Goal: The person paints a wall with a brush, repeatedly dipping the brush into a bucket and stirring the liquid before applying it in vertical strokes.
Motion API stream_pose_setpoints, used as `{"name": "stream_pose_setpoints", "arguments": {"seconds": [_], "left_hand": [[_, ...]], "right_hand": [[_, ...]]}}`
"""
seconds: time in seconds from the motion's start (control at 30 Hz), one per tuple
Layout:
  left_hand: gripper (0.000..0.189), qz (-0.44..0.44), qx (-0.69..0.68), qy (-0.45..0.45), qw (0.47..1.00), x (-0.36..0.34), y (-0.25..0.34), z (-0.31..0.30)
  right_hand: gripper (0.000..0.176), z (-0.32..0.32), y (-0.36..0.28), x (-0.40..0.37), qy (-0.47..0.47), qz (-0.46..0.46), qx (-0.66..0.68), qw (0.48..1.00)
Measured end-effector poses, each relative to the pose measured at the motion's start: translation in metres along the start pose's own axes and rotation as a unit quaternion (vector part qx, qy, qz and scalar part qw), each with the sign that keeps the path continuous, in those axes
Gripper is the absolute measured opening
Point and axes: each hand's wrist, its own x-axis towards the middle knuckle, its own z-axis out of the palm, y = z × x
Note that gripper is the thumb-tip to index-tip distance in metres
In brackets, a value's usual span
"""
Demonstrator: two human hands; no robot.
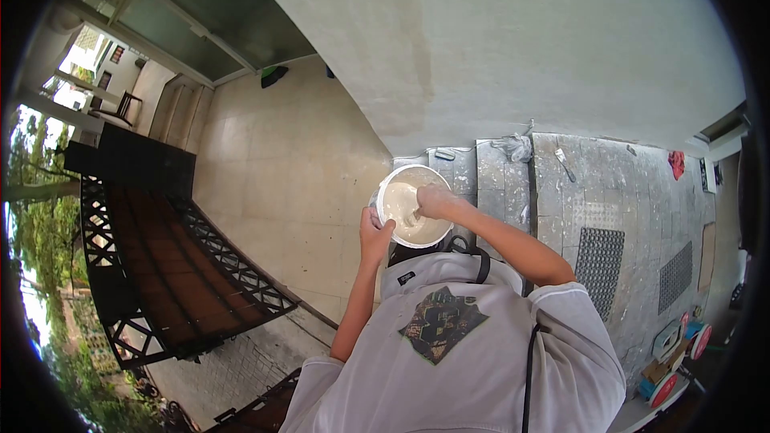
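Observation:
A white round bucket [445, 234] is tilted in front of my chest, with a creamy, pale mixture [399, 200] inside. My left hand [374, 229] grips its near left side, thumb over the rim. Reaching in over the right side, my right hand [435, 201] is closed just above the mixture. Something short seems to run from its fingers into the mixture, but I cannot make out what it is. Pale residue coats the bucket's inner wall.
A pale wall [561, 48] with a darker patch rises ahead. Grey paint-spattered steps [501, 176] hold a plastic bag [513, 147]. On the paving to the right lie a brush-like tool [565, 165], a red cloth [676, 165] and a dark mat [600, 265]. A black metal railing [233, 252] runs along the left.

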Motion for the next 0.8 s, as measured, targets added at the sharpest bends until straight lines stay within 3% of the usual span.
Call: {"name": "stream_pose_setpoints", "arguments": {"seconds": [0.07,0.27,0.47,0.67,0.8], "left_hand": [[0.022,0.014,0.005,0.002,1.0,-0.002,-0.007,-0.01],[0.023,0.005,0.009,0.029,1.0,-0.012,0.014,-0.016],[0.024,0.003,0.037,0.051,0.998,-0.015,0.008,-0.019],[0.024,-0.016,0.012,0.057,0.998,-0.019,-0.006,-0.024],[0.024,-0.006,0.0,0.054,0.999,-0.019,-0.001,-0.018]], "right_hand": [[0.035,-0.003,0.0,-0.002,0.019,0.018,0.036,0.999],[0.034,0.04,-0.009,0.024,0.066,0.007,-0.065,0.996],[0.025,0.042,-0.026,0.029,-0.084,-0.03,-0.062,0.994],[0.024,0.031,-0.021,0.009,0.003,0.001,-0.018,1.0],[0.034,0.056,-0.013,0.017,0.021,0.002,-0.046,0.999]]}}
